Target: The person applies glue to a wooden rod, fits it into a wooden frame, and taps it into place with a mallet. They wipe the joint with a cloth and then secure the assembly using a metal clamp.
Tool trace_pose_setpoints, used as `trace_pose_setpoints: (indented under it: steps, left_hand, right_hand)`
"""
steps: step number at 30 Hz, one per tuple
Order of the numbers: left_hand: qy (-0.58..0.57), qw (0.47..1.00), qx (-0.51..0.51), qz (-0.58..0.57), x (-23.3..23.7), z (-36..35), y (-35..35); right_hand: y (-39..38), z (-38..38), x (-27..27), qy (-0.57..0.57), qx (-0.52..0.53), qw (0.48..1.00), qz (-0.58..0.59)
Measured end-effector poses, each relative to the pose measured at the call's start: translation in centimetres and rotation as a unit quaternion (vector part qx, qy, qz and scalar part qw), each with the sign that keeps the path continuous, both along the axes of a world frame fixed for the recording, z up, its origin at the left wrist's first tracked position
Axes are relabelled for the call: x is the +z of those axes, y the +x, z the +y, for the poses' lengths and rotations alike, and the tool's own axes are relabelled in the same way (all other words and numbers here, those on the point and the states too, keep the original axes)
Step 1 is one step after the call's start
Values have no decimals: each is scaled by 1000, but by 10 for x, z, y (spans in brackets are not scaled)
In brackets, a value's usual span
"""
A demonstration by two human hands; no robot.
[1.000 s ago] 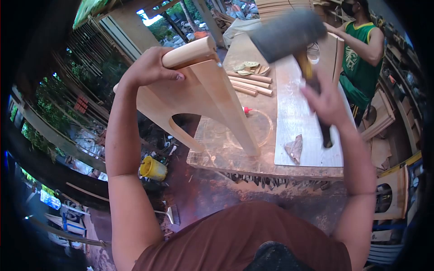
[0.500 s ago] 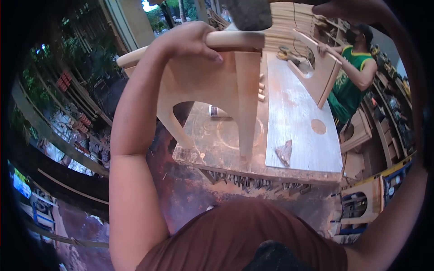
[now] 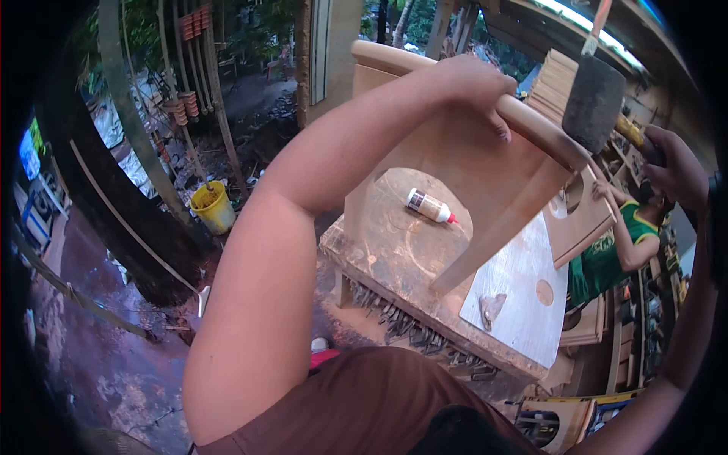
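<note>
My left hand (image 3: pixel 479 85) is wrapped over the thick rounded top edge of a wooden stool (image 3: pixel 497 189), its thumb against the inner side. The stool is pale, with broad legs and an arched opening between them, and stands on a worn workbench (image 3: pixel 356 249). At the right, my right hand (image 3: pixel 676 168) grips the handle of a mallet. The dark, blocky mallet head (image 3: pixel 594 102) overlaps the near right end of the stool's top edge in this view. Through the arch shows a white glue bottle (image 3: pixel 429 206) with a red tip, lying on the bench.
A pale board (image 3: pixel 516 282) covers the bench's right side, with a crumpled rag (image 3: pixel 493 310) on it. Beyond, a person in a green jersey (image 3: pixel 610 254) holds a wooden panel (image 3: pixel 580 216). Clamps (image 3: pixel 413 331) hang below the bench edge. A yellow bucket (image 3: pixel 213 208) stands left.
The view has swung left, so the stool sits further right and tilted. The mallet and my right hand now show more fully at the right. My left hand keeps its hold on the stool.
</note>
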State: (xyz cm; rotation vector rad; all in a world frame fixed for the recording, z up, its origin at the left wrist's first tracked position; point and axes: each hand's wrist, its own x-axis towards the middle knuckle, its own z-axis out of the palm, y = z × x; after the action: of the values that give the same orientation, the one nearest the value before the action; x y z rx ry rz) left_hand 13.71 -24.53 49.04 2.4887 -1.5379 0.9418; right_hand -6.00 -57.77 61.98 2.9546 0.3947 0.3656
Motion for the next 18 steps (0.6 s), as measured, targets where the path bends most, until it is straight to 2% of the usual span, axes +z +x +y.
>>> trace_pose_setpoints:
  steps: [1, 3, 4, 5, 7, 9, 10, 13, 14, 15, 16, 17, 18]
  left_hand:
    - [-10, 1000, 2, -5, -4, 14, 8]
    - [-93, 991, 30, -97, -21, 38, 21]
    - [-123, 983, 7, -133, -31, 41, 32]
    - [-130, 982, 5, -135, -37, 42, 33]
    - [-191, 970, -16, -153, -44, 39, 33]
    - [-200, 970, -5, -137, -45, 38, 32]
    - [-201, 972, 8, -123, -44, 38, 31]
    - [-196, 976, -19, -93, -42, 44, 29]
    - [-189, 979, -15, -80, -41, 45, 28]
    - [-191, 978, -24, -77, -42, 46, 28]
    - [-191, 979, -12, -71, -41, 46, 29]
    - [-190, 979, 0, -66, -40, 46, 29]
    - [-191, 979, -13, -64, -41, 45, 30]
  right_hand:
    - [6, 1, 1, 37, 3, 998, -59]
    - [17, 16, 7, 111, 9, 979, -170]
    - [23, 46, 16, 159, -32, 975, -151]
    - [33, 76, 27, 157, -19, 976, -147]
    - [66, 133, 48, 80, 80, 973, -199]
    - [85, 207, 50, 133, 64, 973, -177]
    - [94, 242, 40, 101, 59, 965, -234]
    - [139, 293, 28, 127, 15, 987, -100]
    - [168, 280, 13, -36, 155, 975, -152]
    - [187, 268, 0, -196, 287, 918, -193]
    - [157, 314, -11, -97, 14, 995, 1]
    - [139, 344, -16, 3, -62, 998, 3]
    - [141, 339, -5, -21, -52, 998, 1]
